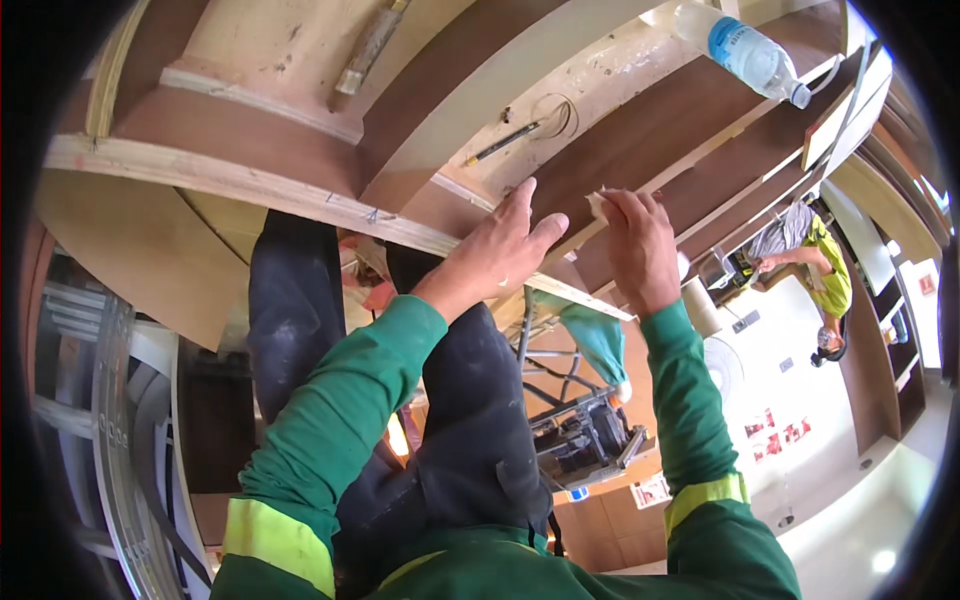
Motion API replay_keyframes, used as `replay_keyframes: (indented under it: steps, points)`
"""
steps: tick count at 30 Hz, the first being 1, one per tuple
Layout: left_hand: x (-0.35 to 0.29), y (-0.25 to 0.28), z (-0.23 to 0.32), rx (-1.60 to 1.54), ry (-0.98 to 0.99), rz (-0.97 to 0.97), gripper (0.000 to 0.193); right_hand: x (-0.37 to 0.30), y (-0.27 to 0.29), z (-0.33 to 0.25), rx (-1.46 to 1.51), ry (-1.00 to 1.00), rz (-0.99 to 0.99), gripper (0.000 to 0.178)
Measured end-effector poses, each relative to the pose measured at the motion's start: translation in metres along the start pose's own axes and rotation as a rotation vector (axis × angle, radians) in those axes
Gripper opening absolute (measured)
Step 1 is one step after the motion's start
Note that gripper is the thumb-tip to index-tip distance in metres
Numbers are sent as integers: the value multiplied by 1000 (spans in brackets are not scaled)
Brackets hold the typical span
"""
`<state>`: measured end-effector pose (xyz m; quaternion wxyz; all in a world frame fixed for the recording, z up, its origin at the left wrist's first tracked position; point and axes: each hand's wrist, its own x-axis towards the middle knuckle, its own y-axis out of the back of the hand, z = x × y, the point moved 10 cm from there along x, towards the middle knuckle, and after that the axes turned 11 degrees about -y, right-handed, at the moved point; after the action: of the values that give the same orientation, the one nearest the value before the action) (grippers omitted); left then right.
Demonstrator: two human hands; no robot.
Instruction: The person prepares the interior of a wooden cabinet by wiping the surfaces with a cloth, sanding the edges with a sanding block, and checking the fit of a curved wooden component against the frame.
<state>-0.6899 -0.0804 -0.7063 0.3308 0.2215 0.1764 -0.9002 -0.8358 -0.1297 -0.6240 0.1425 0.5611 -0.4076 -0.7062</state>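
My left hand [505, 250] is open, with its thumb and fingers stretched out over the pale front edge of a wooden frame [240, 188]. Just to its right, my right hand [642, 245] pinches a small, off-white, crumpled piece [598, 205]; whether it is paper or cloth, I cannot tell. Brown-faced panels [450, 90] divide the frame into compartments. Beyond my left hand, a dark pencil-like stick [503, 144] lies in one compartment beside a loop of thin wire [566, 118].
A worn, stick-like tool [368, 52] rests in the far left compartment. A clear water bottle [748, 55] lies at the far right. A metal ladder [112, 430] stands at left. Below the frame are a black machine [580, 438] and a green bag [597, 338]. Another person [826, 265] works at right.
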Motion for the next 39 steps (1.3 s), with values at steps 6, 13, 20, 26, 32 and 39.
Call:
replay_keyframes:
  steps: [6, 13, 20, 26, 32, 39]
  points:
    - [3, -19, -19, 60, -87, -76, 64, -10, 18, 5, 271, -96, -172, 17]
    - [-35, -28, 11, 456, -206, -372, 38, 81, -52, 1, -556, 347, -127, 29]
    - [-53, -43, 29, 464, -417, -672, 40, -1, -188, -1, -680, 621, -222, 39]
    - [-84, -87, -8, 219, -144, -873, 53, 53, -151, 15, -720, 509, -161, 49]
    - [-94, -90, -43, 432, 60, -1031, 57, -28, -178, 1, -650, 619, -345, 38]
    - [-82, -80, -34, 371, 27, -937, 58, -12, -155, -15, -462, 679, -345, 38]
